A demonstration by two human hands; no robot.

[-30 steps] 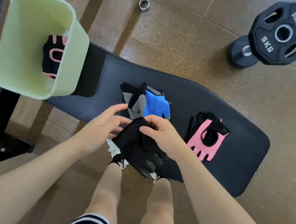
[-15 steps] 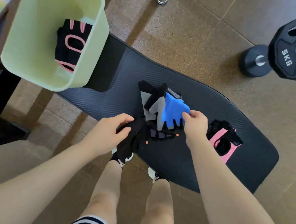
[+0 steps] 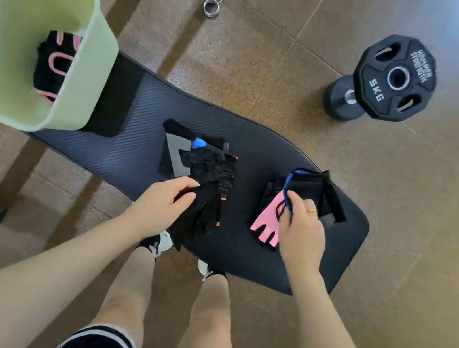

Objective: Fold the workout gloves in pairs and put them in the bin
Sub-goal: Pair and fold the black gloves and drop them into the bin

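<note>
Two hands are now apart on the mat (image 3: pixel 123 158), where half a second ago they worked close together. The right hand (image 3: pixel 302 229) has carried the blue-edged glove (image 3: pixel 307 182) away from the middle pile to the right, and now pinches its blue trim just above the pink glove (image 3: pixel 267 224). The left hand (image 3: pixel 164 203) stays with its fingers curled on the black glove with orange marks (image 3: pixel 209 200), at the near edge of the mat. Another blue and grey glove (image 3: pixel 181 151) still lies just beyond it. One black and pink pair (image 3: pixel 55 64) already lies in the green bin (image 3: pixel 93 79), far left. I judge that the gloves are being sorted into matching pairs, so the folding of the next pair is not yet done.
</note>
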